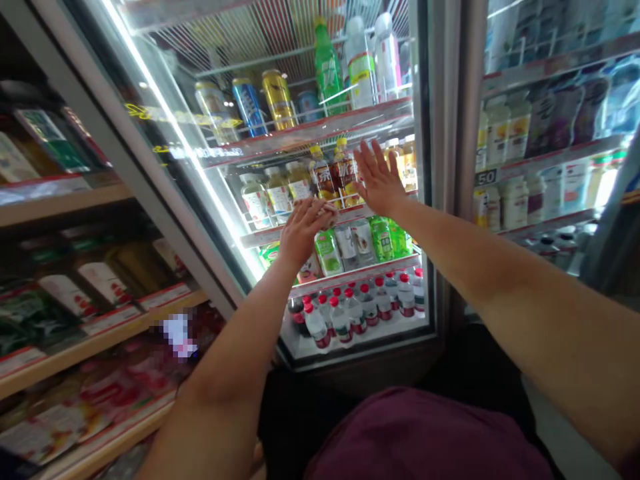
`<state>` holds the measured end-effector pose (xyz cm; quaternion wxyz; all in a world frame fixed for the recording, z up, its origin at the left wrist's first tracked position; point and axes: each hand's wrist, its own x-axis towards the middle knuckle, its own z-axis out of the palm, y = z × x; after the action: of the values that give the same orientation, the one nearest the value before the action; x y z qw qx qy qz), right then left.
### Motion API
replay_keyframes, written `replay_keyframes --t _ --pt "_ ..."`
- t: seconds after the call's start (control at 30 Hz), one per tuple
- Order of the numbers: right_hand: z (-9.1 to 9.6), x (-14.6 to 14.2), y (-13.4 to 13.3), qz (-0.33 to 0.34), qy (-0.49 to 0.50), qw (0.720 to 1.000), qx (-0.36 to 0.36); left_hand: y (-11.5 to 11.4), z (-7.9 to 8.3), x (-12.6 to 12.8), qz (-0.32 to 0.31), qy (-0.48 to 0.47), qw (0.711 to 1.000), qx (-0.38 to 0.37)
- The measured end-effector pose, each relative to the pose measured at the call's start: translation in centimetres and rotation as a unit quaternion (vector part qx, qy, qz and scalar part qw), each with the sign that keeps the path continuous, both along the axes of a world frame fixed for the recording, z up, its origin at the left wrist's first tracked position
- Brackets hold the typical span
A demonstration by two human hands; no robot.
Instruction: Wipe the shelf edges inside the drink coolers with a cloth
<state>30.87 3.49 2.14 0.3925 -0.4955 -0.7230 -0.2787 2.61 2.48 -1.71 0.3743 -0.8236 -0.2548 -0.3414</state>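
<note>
Through the head camera I have both bare arms stretched out toward an upright glass door (365,337) of a lit drinks cooler. My left hand (300,230) is lower, its fingers close together and curled over a pale pinkish cloth (330,211), holding it at the glass in front of the middle shelves. Part of the cloth pokes out at the fingertips; the rest is hidden under the hand, so I cannot tell how it is folded. My right hand (383,181) is higher and further right, fingers wide and palm forward, holding nothing; it looks flat to the pane, though I cannot confirm contact all over.

Behind the glass, between my hands, I see dark tea bottles (323,175) with yellow caps. Above them stand a blue can (249,107), a gold can (279,100) and a green bottle (329,67). Just under my left hand is a green-labelled bottle (327,252), and the bottom level carries clear red-capped bottles (355,313). A bright light strip (165,110) slants down the left side of the cooler.

To my left, wooden shelves (55,363) bear more bottles, blurred. To my right is a neighbouring cooler (540,157) with stocked shelves. Purple fabric (420,440) shows at the bottom edge of my view.
</note>
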Motion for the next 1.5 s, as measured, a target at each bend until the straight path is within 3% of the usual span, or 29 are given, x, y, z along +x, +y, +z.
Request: replay_keyframes --t 0.17,0.3,0.47,0.53,0.67,0.73,0.8,0.9,0.97,1.03,1.17,1.27,1.37,1.43,1.5 --pt "0.0 0.0 -0.1 -0.001 -0.002 1.0 0.003 0.9 -0.3 0.3 0.022 -0.098 0.995 0.024" --pt "0.0 -0.1 -0.1 -0.009 -0.006 1.0 0.003 0.7 -1.5 1.1 0.006 -0.049 0.999 0.015" --pt "-0.1 0.0 0.0 0.004 -0.002 1.0 0.01 1.5 0.2 2.2 0.009 -0.095 0.995 0.036" --pt "-0.1 0.1 0.0 0.006 0.0 1.0 0.008 1.7 0.2 2.8 0.009 -0.125 0.991 0.049" --pt "-0.1 0.2 0.0 0.009 -0.004 1.0 0.004 1.0 -1.9 3.7 -0.015 -0.031 0.999 0.035" --pt "-0.1 0.3 0.1 0.012 -0.006 1.0 0.006 0.7 -2.2 3.5 -0.024 0.033 0.999 0.012" --pt "-0.2 0.3 0.2 0.016 -0.006 1.0 0.013 0.8 -1.0 3.1 -0.021 0.043 0.999 0.004" --pt "-0.3 0.3 0.3 0.018 -0.005 1.0 0.025 1.7 1.9 2.4 -0.004 -0.026 0.999 0.025" --pt "-0.3 0.3 0.4 0.015 -0.005 1.0 0.022 2.1 2.8 2.3 0.002 -0.065 0.997 0.034" --pt "-0.3 0.4 0.3 0.008 -0.006 1.0 0.009 1.9 2.2 2.5 0.003 -0.068 0.997 0.031" --pt "-0.2 0.4 0.2 0.004 -0.007 1.0 -0.008 0.7 -0.4 2.7 -0.02 0.042 0.999 0.009" --pt "-0.3 0.5 0.2 0.013 -0.007 1.0 -0.002 0.7 0.3 2.4 -0.018 0.052 0.998 0.01" --pt "-0.4 0.5 0.3 0.024 -0.004 1.0 0.007 1.2 1.7 2.2 0.011 -0.041 0.999 0.027" --pt "-0.4 0.5 0.3 0.023 -0.001 1.0 0.004 1.1 1.5 2.3 0.02 -0.077 0.996 0.026" --pt "-0.3 0.5 0.3 0.022 -0.001 1.0 0.0 0.8 0.5 2.3 0.012 -0.049 0.999 0.014"
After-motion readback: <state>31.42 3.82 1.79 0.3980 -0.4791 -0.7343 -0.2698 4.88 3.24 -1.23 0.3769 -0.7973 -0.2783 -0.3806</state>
